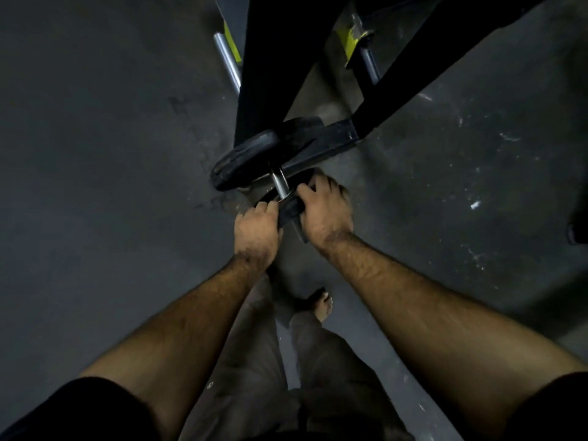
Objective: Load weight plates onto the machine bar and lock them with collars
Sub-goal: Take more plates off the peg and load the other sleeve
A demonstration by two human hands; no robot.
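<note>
A short steel machine bar (pixel 280 183) sticks out toward me from the black frame. One black weight plate (pixel 241 162) sits on it, pushed up against the frame. A second black plate (pixel 290 211) hangs at the bar's tip, seen edge-on. My left hand (pixel 257 230) grips its left side and my right hand (pixel 324 211) grips its right side and top. The plate's hole is hidden by my fingers, so I cannot tell how far it is onto the bar. No collar shows.
The black machine frame (pixel 321 141) with yellow-green patches (pixel 350 43) rises ahead. Another bare steel peg (pixel 226 60) shows at the upper left. The floor is dark grey concrete. My bare foot (pixel 324 305) stands below the hands. A dark object (pixel 577 233) sits at the right edge.
</note>
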